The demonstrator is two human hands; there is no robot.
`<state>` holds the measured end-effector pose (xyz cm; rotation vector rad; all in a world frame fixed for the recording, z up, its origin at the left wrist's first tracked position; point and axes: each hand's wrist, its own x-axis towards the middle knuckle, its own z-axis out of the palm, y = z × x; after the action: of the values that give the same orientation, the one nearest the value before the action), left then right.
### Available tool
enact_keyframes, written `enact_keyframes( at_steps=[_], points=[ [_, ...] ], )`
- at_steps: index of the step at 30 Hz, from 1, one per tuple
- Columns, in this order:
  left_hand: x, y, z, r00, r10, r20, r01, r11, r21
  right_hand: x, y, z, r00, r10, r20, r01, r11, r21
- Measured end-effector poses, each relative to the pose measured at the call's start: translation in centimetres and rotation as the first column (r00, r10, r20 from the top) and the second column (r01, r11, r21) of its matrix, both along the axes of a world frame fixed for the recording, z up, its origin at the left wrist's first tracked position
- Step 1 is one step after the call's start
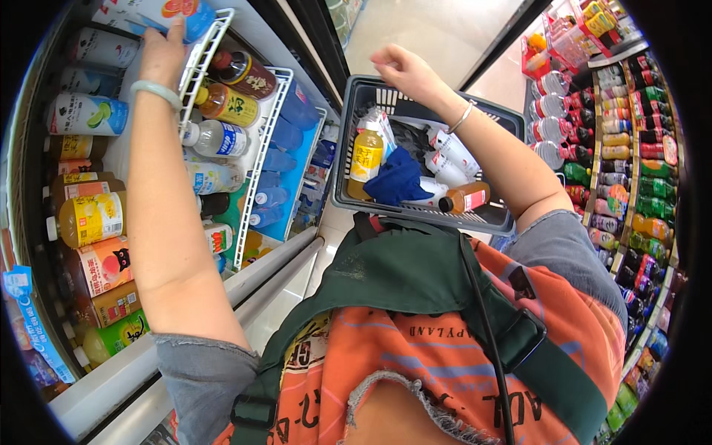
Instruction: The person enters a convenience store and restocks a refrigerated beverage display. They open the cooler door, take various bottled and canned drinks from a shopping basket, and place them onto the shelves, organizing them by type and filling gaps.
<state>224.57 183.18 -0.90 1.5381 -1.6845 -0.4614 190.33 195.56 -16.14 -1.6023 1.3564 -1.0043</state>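
Note:
My left hand (163, 51), with a pale bangle on the wrist, reaches into a drinks cooler and rests on a blue-and-white carton (192, 16) on the upper rack; whether its fingers close on it cannot be made out. Below my left forearm lie bottles of yellow drink (94, 218) and a lime-printed pack (89, 114). My right hand (397, 65), fingers loosely curled, is over the far rim of a dark plastic shopping basket (347, 203), with nothing visible in it. Inside the basket are a yellow-labelled bottle (366, 158), an amber bottle (466, 198), a dark blue cloth (397, 181) and white packs (448, 161).
White wire shelves (261, 161) hold bottles at the left, above the cooler's metal door frame (278, 256). Shelves of many bottles (617, 139) run along the right. Large clear bottles (548, 119) stand beyond the basket's right side. Tiled floor (423, 28) shows ahead.

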Motion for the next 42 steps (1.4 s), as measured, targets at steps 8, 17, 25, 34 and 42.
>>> enact_keyframes(
  at_steps=[8, 17, 25, 34, 42],
  points=[
    [-1.3, 5.1, 1.0, 0.986, -0.034, 0.164, 0.016, 0.994, 0.111, -12.7, 6.8, -17.7, 0.916, -0.200, -0.349, 0.322, 0.885, 0.338],
    [-2.6, 7.5, -0.6, 0.832, -0.009, 0.554, 0.011, 1.000, -0.001, -17.7, 12.3, -26.1, 0.706, 0.104, -0.701, 0.444, 0.706, 0.552],
    [-4.4, 9.5, -0.1, 0.804, 0.011, 0.594, -0.021, 1.000, 0.010, -16.9, 11.8, -31.0, 0.668, 0.303, -0.680, 0.435, 0.582, 0.687],
    [-4.5, 9.3, -0.2, 0.871, 0.098, 0.482, -0.034, 0.990, -0.138, -17.0, 11.3, -20.9, 0.727, 0.364, -0.582, 0.167, 0.729, 0.664],
    [-3.5, 12.0, 0.3, 0.943, 0.080, 0.323, 0.050, 0.926, -0.375, -10.7, 10.9, -7.1, 0.946, 0.296, 0.128, -0.321, 0.812, 0.488]
  ],
)
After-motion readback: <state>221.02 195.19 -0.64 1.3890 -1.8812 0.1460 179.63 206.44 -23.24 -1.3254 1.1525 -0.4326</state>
